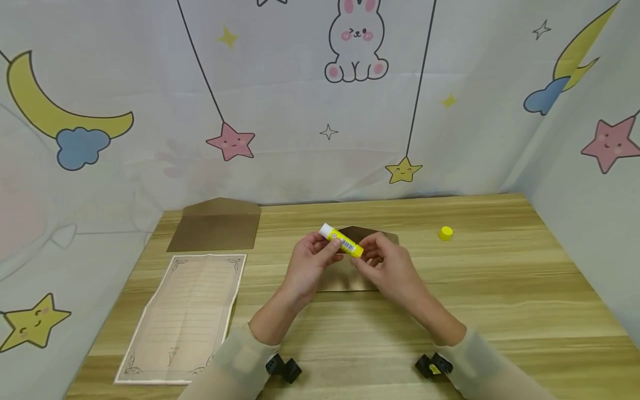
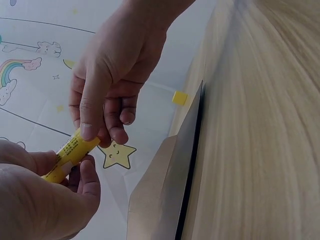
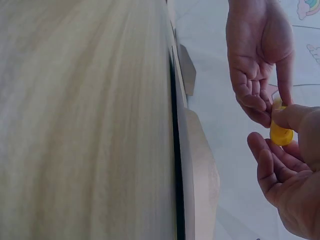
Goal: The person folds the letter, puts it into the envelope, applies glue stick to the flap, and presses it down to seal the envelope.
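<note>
Over the envelope (image 1: 345, 279), left hand (image 1: 306, 265) closed round glue stick (image 1: 346, 244), right hand (image 1: 396, 269) pinching its base; cap (image 1: 446, 233) off. Probably readying glue; next move likely calls for a base twist.

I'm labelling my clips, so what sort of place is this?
Likely a tabletop craft corner, judging by the wood-grain table, the glue stick and the cartoon-print backdrop behind.

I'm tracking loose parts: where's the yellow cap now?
In the head view, the yellow cap sits on the tabletop, right of the right hand and toward the back edge.
</note>
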`<state>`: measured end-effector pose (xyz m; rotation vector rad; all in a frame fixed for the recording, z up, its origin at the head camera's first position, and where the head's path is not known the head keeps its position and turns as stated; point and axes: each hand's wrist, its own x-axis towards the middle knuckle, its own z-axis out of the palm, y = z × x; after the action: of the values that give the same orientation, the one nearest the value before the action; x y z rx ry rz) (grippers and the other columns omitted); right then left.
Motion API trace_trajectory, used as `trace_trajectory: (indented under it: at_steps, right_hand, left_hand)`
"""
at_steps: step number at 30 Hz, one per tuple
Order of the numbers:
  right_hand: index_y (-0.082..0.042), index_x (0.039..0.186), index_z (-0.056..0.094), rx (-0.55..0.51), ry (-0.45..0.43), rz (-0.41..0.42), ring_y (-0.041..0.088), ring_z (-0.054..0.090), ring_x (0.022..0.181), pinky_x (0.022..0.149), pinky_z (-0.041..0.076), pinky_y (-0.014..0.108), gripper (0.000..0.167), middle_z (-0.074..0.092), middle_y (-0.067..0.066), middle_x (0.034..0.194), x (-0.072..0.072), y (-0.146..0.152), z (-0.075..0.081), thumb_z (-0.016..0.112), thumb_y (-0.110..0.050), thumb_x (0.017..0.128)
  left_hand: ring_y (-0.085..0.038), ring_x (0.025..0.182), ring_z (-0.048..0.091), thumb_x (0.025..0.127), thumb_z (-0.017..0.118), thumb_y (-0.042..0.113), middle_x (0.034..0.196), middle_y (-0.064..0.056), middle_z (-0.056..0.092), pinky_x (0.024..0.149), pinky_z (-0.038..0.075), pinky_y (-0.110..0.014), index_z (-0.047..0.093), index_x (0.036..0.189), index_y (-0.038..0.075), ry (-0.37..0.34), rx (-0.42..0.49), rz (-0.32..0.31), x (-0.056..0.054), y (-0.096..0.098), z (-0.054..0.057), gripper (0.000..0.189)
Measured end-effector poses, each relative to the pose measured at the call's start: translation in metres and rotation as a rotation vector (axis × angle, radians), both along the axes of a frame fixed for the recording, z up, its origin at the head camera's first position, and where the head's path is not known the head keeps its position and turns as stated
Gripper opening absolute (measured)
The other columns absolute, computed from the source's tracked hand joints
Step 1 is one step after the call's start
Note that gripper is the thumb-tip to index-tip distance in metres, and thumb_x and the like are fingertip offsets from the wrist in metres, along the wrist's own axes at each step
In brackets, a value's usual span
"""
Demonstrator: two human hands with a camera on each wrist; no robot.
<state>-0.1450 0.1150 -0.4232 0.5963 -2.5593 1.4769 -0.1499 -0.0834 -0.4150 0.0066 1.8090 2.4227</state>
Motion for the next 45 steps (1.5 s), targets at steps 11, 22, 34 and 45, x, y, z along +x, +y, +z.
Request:
trace_trajectory:
  at_steps: [11,22,34,45]
  right_hand:
    - [0.007,0.121,0.062,-0.44,-0.581,0.132,0.026,0.073,0.085,0.079,0.061,0.035,0.03,0.071,0.028,0.108,-0.01,0.008,-0.001,0.066,-0.02,0.108]
    - [-0.001,0.128,0.054,-0.366,-0.439,0.118,0.035,0.073,0.094,0.087,0.061,0.05,0.037,0.069,0.02,0.108,-0.004,0.002,0.003,0.076,-0.01,0.1]
    - [0.004,0.13,0.056,-0.438,-0.553,0.136,0.028,0.074,0.095,0.09,0.061,0.043,0.034,0.07,0.03,0.119,-0.009,0.006,0.0,0.067,-0.018,0.107]
    - [0.001,0.129,0.056,-0.593,-0.538,0.086,0.023,0.071,0.092,0.08,0.059,0.032,0.029,0.071,0.018,0.11,-0.009,0.003,0.003,0.066,-0.016,0.108]
  left_hand:
    - [-0.019,0.102,0.068,0.104,0.068,0.006,0.113,-0.015,0.067,0.09,0.06,-0.032,0.057,0.125,-0.009,0.004,-0.008,-0.017,0.002,-0.001,0.003,0.027]
    - [-0.02,0.102,0.069,0.105,0.068,0.007,0.116,-0.016,0.068,0.09,0.06,-0.032,0.057,0.127,-0.008,0.002,-0.003,-0.013,0.002,-0.001,0.003,0.029]
    - [-0.021,0.103,0.069,0.105,0.068,0.007,0.116,-0.015,0.069,0.09,0.06,-0.032,0.058,0.127,-0.007,-0.005,0.008,-0.016,0.003,0.0,0.003,0.028]
    - [-0.034,0.118,0.066,0.103,0.073,0.014,0.122,-0.016,0.07,0.098,0.057,-0.043,0.065,0.13,-0.003,0.018,-0.089,-0.069,0.003,-0.005,0.006,0.033]
